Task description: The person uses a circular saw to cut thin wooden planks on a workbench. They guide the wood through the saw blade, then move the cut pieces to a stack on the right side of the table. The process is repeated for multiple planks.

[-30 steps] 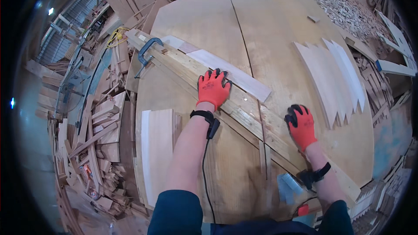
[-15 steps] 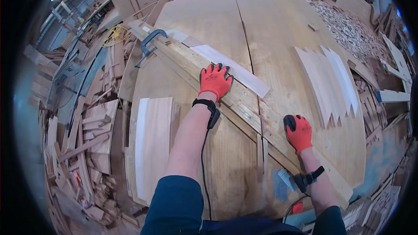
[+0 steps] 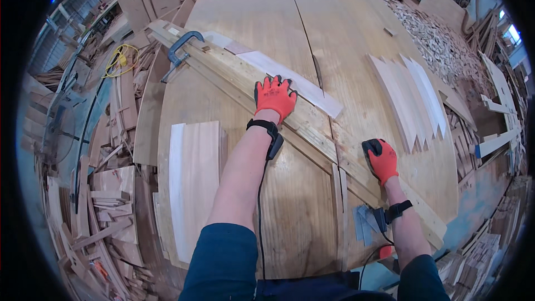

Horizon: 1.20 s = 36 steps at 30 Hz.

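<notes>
A long wooden plank (image 3: pixel 312 134) runs diagonally across the big plywood table, from far left to near right. My left hand (image 3: pixel 275 99), in a red and black glove, rests on it with fingers spread toward a pale wood strip (image 3: pixel 304 85) along its far edge. My right hand (image 3: pixel 382 160), gloved alike, is curled closed over the plank's lower right part; whatever is in its fingers is hidden. A blue C-clamp (image 3: pixel 179 50) grips the plank's far left end. A narrow wood piece (image 3: pixel 337 195) meets the plank's near edge between my hands.
Shaped pale boards (image 3: pixel 192 184) are stacked at the table's left, and boards with pointed ends (image 3: pixel 398 103) lie at right. Grey strips (image 3: pixel 363 224) lie by my right wrist. Scrap wood (image 3: pixel 111 212) fills the left floor; a block heap (image 3: pixel 434 39) lies far right.
The view has shifted a little, so the table and clamp sit further left in the picture. Both hands keep nearly the same place and pose on the plank.
</notes>
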### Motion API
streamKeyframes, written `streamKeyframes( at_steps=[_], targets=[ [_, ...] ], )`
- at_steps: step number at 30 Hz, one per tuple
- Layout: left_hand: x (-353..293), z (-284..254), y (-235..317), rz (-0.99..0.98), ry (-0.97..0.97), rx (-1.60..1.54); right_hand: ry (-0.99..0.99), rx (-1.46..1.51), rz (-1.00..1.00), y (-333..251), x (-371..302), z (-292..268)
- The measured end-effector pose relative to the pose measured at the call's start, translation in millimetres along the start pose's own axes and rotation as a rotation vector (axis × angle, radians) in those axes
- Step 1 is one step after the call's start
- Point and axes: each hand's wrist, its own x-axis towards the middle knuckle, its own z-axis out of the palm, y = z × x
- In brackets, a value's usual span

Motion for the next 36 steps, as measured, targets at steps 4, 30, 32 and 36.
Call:
streamKeyframes(
  at_steps=[4,30,32,36],
  targets=[
    [41.9,-1.5,-8.9,0.005,0.032,0.008,0.009,0.02,-0.001,3.5,43.2,14.0],
    [5.8,13.1,-9.5,0.037,0.084,0.073,-0.101,0.159,0.022,-8.5,8.8,-2.5],
    [-11.4,13.1,-4.6,0.041,0.088,0.064,-0.115,0.143,0.03,-6.1,-6.4,-8.9],
    [-56.5,18.5,-4.3,0.029,0.145,0.124,-0.104,0.126,0.022,-3.3,-49.3,-22.2]
  ],
)
